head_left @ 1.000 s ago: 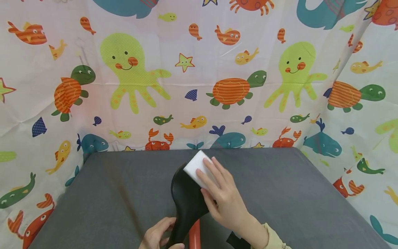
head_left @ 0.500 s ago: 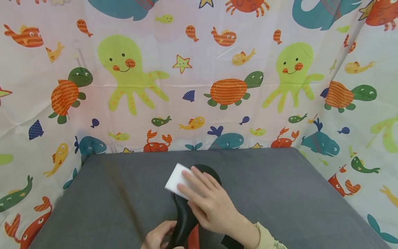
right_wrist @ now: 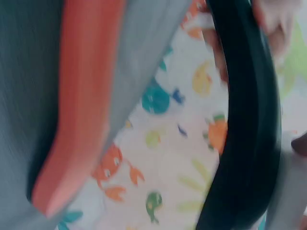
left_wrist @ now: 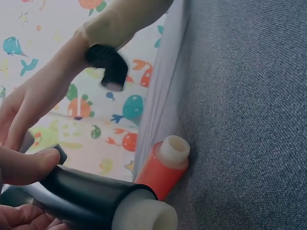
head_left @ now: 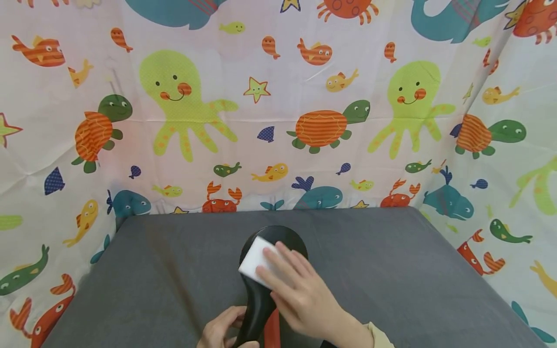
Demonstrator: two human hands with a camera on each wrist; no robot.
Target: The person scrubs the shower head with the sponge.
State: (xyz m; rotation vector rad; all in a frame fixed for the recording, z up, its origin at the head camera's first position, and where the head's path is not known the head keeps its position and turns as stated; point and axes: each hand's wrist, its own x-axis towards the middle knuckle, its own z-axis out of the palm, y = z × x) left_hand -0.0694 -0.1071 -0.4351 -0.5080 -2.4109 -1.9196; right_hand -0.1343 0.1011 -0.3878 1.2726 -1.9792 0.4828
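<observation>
In the head view my left hand (head_left: 221, 329) grips the handle of a black shower head (head_left: 257, 311), holding it up with its round head away from me. My right hand (head_left: 306, 302) holds a white sponge block (head_left: 254, 265) flat on the black surface where head and neck meet. The left wrist view shows the handle's white hollow end (left_wrist: 144, 215) sticking out beyond my left fingers (left_wrist: 29, 165). Seen from the right wrist, the sponge (right_wrist: 290, 191) lies along the dark curved body (right_wrist: 252, 120). The hand covers part of the round head.
A red shower head (head_left: 272, 331) with a white end lies on the grey cloth-covered table (head_left: 391, 280), just under the black one. Behind and at both sides hangs a white curtain (head_left: 243, 140) printed with sea animals. A black strap (left_wrist: 108, 64) circles the right wrist.
The sponge has slid over the black shower head, first toward the lower left, then slightly right and down. The shower head has turned in my left hand, and its round head now shows more.
</observation>
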